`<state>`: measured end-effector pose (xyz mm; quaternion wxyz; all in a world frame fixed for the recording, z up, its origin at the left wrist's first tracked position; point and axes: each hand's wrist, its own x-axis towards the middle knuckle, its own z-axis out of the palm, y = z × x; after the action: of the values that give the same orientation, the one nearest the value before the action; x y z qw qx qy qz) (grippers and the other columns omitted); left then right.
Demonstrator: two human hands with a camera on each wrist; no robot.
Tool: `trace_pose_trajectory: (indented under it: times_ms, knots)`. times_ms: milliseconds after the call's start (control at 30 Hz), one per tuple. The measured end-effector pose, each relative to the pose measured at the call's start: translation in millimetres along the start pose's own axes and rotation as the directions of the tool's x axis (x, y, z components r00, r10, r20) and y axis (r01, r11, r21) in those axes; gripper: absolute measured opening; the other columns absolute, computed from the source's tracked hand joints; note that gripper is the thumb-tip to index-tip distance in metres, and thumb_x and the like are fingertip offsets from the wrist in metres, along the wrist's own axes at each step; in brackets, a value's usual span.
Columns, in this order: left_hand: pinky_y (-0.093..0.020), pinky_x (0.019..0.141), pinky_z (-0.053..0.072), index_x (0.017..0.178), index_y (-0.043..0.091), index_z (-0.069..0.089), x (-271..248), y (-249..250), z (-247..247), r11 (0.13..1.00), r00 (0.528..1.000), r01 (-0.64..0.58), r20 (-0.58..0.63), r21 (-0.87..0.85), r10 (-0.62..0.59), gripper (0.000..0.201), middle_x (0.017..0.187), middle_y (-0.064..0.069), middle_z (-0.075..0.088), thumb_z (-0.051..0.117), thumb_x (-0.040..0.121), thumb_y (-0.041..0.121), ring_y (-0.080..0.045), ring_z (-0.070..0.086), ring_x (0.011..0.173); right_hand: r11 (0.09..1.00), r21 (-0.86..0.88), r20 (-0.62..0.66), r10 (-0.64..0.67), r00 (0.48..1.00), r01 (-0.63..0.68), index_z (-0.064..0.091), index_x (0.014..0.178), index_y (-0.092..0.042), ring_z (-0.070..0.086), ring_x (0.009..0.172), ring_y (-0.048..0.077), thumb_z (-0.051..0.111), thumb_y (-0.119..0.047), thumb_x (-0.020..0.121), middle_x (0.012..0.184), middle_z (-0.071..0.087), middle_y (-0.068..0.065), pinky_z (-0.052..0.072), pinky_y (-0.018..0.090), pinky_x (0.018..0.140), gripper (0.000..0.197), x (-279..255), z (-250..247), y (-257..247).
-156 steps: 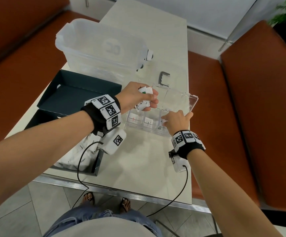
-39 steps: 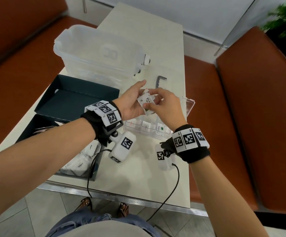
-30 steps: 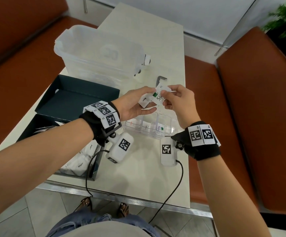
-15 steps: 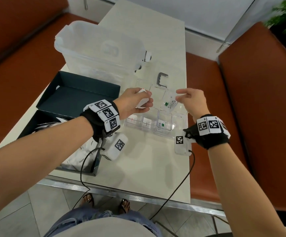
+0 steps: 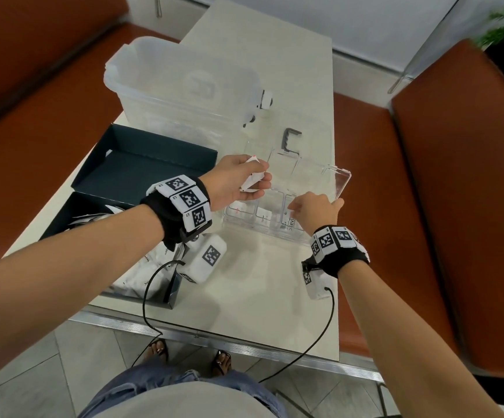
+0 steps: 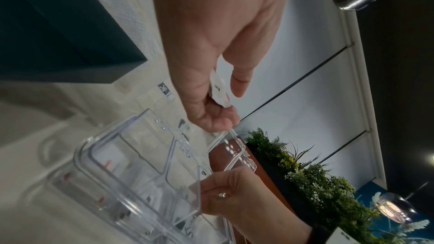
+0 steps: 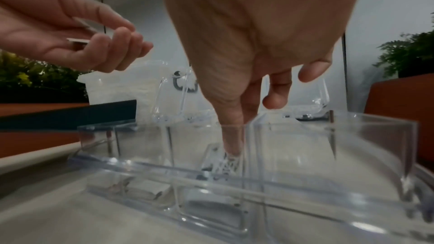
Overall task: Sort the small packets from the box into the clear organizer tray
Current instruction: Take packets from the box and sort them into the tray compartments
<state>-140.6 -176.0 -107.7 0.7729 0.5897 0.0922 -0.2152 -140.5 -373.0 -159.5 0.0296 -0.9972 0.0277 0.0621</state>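
Observation:
The clear organizer tray lies mid-table with its lid swung open. My left hand hovers over the tray's back left and grips a few white packets, the packets pinched between thumb and fingers. My right hand reaches down into a front compartment. In the right wrist view its thumb and forefinger pinch the top of a printed packet standing inside the tray. Other packets lie in the front compartments. The head view hides the pinched packet.
A dark box with more white packets sits at the table's left edge, its empty lid behind it. A large clear bin stands at the back. A grey clip lies behind the tray. Brown benches flank the table.
My right hand drew a printed packet from the left hand's bundle, carried it over the tray's back row, then dropped into a front compartment. The left hand stayed above the tray.

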Motion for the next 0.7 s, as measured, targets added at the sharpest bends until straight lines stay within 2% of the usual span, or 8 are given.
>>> trace_pose_trajectory:
  times_ms: [100,267,433,600,700]
  knots:
    - [-0.028,0.070,0.059,0.100,0.012,0.063,0.8,-1.0,-0.9,1.000,1.000,0.001,-0.003,-0.001,-0.001,0.007,0.081,-0.004,0.071,0.061,0.095,0.015,-0.013,0.070,0.070,0.995,-0.094,0.018,-0.040,0.999,0.041,0.068,0.110,-0.034,0.055,0.107,0.021,0.056,-0.028,0.094,0.104,0.070,-0.007,0.022,0.046,0.101,0.021,0.6,4.6,2.6]
    - [-0.029,0.071,0.059,0.105,0.011,0.064,-0.6,-1.4,-0.6,1.000,1.000,0.025,0.003,-0.008,-0.025,0.015,0.086,-0.006,0.071,0.060,0.095,0.021,-0.015,0.070,0.074,0.981,-0.181,0.088,-0.053,0.995,0.068,0.064,0.115,-0.040,0.049,0.113,0.021,0.048,-0.032,0.095,0.110,0.067,-0.007,0.021,0.047,0.100,0.027,0.8,10.9,1.6]
    - [-0.025,0.063,0.058,0.107,0.012,0.063,-4.7,3.1,1.1,0.993,0.995,0.095,0.044,-0.073,-0.092,0.032,0.093,-0.008,0.073,0.041,0.102,0.034,-0.016,0.070,0.072,0.989,-0.148,0.110,-0.014,0.994,0.030,0.067,0.111,-0.038,0.048,0.111,0.021,0.049,-0.037,0.092,0.108,0.066,-0.008,0.019,0.048,0.098,0.026,4.1,10.6,-0.4]
    - [-0.028,0.069,0.056,0.113,0.006,0.060,-7.2,8.1,-0.7,0.975,0.989,0.140,0.080,-0.174,-0.128,0.034,0.109,-0.018,0.071,0.038,0.099,0.028,-0.022,0.069,0.078,0.998,-0.061,0.067,-0.008,0.998,0.012,0.069,0.106,-0.036,0.053,0.108,0.020,0.051,-0.035,0.092,0.103,0.069,-0.009,0.022,0.048,0.099,0.023,0.5,1.0,0.9]
    - [-0.031,0.075,0.059,0.118,0.000,0.056,-8.0,9.2,-0.8,0.966,0.990,0.134,0.075,-0.222,-0.120,0.031,0.114,-0.023,0.067,0.037,0.097,0.011,-0.025,0.070,0.085,0.999,0.013,-0.023,-0.031,0.999,0.032,0.070,0.102,-0.033,0.054,0.102,0.021,0.048,-0.027,0.094,0.102,0.070,-0.008,0.024,0.044,0.090,0.025,-5.8,-12.4,2.5]
